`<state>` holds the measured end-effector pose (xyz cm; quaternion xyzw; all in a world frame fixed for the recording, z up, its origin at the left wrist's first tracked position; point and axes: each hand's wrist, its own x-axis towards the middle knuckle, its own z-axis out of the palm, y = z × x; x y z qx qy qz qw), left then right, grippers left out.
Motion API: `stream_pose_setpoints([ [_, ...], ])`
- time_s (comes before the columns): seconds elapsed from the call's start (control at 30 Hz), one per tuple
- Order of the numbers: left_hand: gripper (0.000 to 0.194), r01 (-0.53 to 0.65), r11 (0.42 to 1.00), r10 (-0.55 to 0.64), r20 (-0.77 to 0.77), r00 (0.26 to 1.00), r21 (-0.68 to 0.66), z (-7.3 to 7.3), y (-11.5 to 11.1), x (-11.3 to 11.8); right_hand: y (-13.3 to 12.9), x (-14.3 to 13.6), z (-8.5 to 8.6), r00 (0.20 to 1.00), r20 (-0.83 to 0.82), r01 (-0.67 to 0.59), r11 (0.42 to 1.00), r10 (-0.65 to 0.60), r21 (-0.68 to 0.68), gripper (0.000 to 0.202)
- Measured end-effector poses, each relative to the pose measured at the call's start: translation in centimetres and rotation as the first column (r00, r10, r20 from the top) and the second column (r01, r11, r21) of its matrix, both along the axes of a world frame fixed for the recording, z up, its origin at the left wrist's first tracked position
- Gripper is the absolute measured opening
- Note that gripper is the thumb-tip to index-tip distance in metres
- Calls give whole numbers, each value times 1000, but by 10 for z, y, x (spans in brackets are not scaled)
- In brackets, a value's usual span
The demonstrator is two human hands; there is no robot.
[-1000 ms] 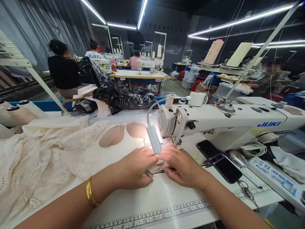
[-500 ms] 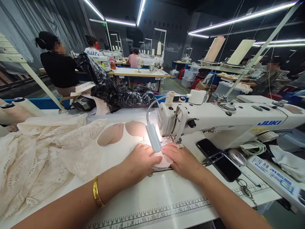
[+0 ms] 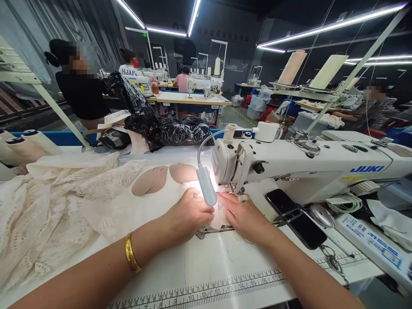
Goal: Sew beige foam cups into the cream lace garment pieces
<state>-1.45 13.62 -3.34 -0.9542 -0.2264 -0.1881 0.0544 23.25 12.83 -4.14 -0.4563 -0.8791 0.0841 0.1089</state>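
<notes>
A pale pink fabric piece lies under the needle area of a white sewing machine. My left hand is at its left edge, fingers curled and closed on the cloth. From the right, my right hand rests on the fabric with its fingers stretched out flat, close to the presser foot. A small grey lamp on a bendy neck hangs over the work and hides part of the fabric and the left fingertips. Beige oval pads lie stacked beyond my left hand.
Cream lace fabric is heaped at the left. A phone, a computer mouse and a long white box lie at the right. Behind the table sits a black plastic bag. Co-workers sit at other machines.
My left hand has shifted slightly left and its fingers have curled in more. The fabric between the hands has turned and shows less. My right fingers have moved slightly, still flat.
</notes>
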Motion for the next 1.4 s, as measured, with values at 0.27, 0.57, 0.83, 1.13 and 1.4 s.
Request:
stream_pose_setpoints([
  [0.27,31,-36,999,35,-12,999,-34,1,0,-2,2,-4,0,999,25,30,997,-28,-70,54],
  [0.57,33,-55,998,56,-43,998,12,-7,-2,-2,2,-7,8,998,41,49,980,-42,-193,58],
  [0.83,30,-76,995,78,-39,996,65,-7,-5,2,2,-4,-2,998,6,65,969,-65,-237,63],
  [1.13,26,-86,994,87,-12,996,72,-2,-8,3,-2,12,3,967,-249,55,998,-51,10,35],
  [1.4,30,-75,995,71,65,995,59,-13,-2,3,3,12,-1,901,-423,137,989,-101,56,24],
])
